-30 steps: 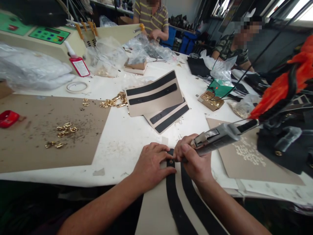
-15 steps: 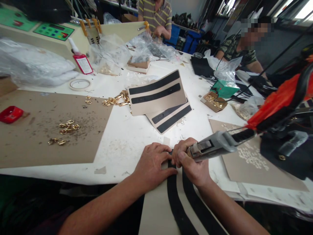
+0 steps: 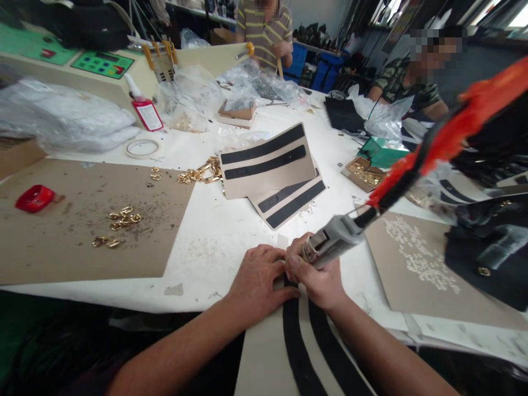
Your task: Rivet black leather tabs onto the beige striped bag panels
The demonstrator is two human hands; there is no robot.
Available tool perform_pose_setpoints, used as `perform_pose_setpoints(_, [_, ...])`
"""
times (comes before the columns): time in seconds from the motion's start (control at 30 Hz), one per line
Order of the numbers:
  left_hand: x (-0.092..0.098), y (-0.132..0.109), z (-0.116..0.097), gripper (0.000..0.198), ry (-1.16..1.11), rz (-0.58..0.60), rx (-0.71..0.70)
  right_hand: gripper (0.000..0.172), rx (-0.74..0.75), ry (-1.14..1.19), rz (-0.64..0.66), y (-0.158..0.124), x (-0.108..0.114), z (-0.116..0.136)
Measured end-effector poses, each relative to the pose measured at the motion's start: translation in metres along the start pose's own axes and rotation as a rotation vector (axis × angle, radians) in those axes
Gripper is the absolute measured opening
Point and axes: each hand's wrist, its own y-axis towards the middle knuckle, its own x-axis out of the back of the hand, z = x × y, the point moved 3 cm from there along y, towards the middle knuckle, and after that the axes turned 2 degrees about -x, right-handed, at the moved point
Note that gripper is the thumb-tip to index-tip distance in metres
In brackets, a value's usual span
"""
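Observation:
A beige panel (image 3: 258, 357) with two black strips hangs over the table's front edge toward me. My left hand (image 3: 259, 283) grips its far end, thumb across a strip and fingers bent along the side. Wrapped in my right hand (image 3: 311, 275) is a grey corded power tool (image 3: 336, 239), shaped like an electric screwdriver, tilted with its cord end up to the right. The tool's tip is hidden by my fingers, close to my left fingertips. Beyond my hands lie more beige panels (image 3: 268, 184) with black strips, overlapping on the white table (image 3: 214, 247).
Gold clasps (image 3: 124, 217) and a red dish (image 3: 35, 198) sit on a brown board (image 3: 74, 258) at left. A red bottle (image 3: 146, 113) and tape roll (image 3: 142, 147) stand behind. An orange-wrapped cord (image 3: 449, 137) crosses the right side. Two people work across the table.
The grey tool has shifted left and tilted more upright in my right hand, its orange-wrapped cord swinging up. My left hand stays on the panel. The camera view has turned slightly.

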Motion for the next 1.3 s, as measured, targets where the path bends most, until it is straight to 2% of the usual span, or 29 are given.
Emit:
perform_pose_setpoints(0.1, [0.001,-0.002,-0.006,0.030,0.049,0.014,-0.023,0.032,0.009,0.089,-0.016,-0.003,0.005,0.012])
perform_pose_setpoints(0.13, [0.001,-0.002,-0.008,0.031,0.065,0.013,-0.023,0.032,0.036,0.136,-0.056,-0.006,0.010,0.021])
perform_pose_setpoints(0.2, [0.001,-0.003,-0.013,0.033,0.086,0.013,-0.014,0.030,0.109,0.218,-0.216,-0.018,0.026,0.040])
perform_pose_setpoints(0.3, [0.003,-0.004,-0.021,0.031,0.089,0.050,-0.001,0.029,0.160,0.232,-0.479,-0.051,0.060,0.064])
perform_pose_setpoints(0.4, [0.014,-0.012,-0.027,0.032,0.061,0.100,0.013,0.044,0.010,0.065,-0.639,-0.097,0.099,0.062])
perform_pose_setpoints(0.53, [0.046,-0.046,-0.033,0.040,0.077,0.123,-0.012,0.056,-0.366,-0.182,-0.651,-0.157,0.142,0.027])
perform_pose_setpoints(0.6, [0.058,-0.071,-0.041,0.046,0.066,0.204,-0.046,0.059,-0.489,-0.214,-0.631,-0.177,0.155,0.010])
perform_pose_setpoints(0.7, [0.062,-0.099,-0.059,0.056,0.064,0.305,-0.042,0.059,-0.545,-0.343,-0.611,-0.192,0.161,0.002])
perform_pose_setpoints(0.77, [0.055,-0.104,-0.074,0.051,0.004,0.293,-0.052,0.060,-0.520,-0.477,-0.580,-0.194,0.159,0.006])
perform_pose_setpoints(0.87, [0.041,-0.088,-0.087,0.032,-0.225,0.158,-0.014,0.072,-0.445,-0.590,-0.558,-0.195,0.153,0.019])
perform_pose_setpoints(1.0, [0.033,-0.052,-0.083,0.041,-0.548,-0.102,0.251,0.086,-0.424,-0.581,-0.565,-0.205,0.154,0.025])
perform_pose_setpoints(1.17, [0.058,-0.023,-0.080,0.049,-0.999,-0.520,0.320,0.096,-0.476,-0.522,-0.632,-0.218,0.167,0.016])
perform_pose_setpoints(1.23, [0.074,-0.023,-0.080,0.052,-1.156,-0.629,0.357,0.096,-0.463,-0.526,-0.673,-0.220,0.168,0.015])
perform_pose_setpoints(1.3, [0.091,-0.032,-0.079,0.054,-1.232,-0.683,0.420,0.097,-0.425,-0.539,-0.749,-0.224,0.166,0.020])
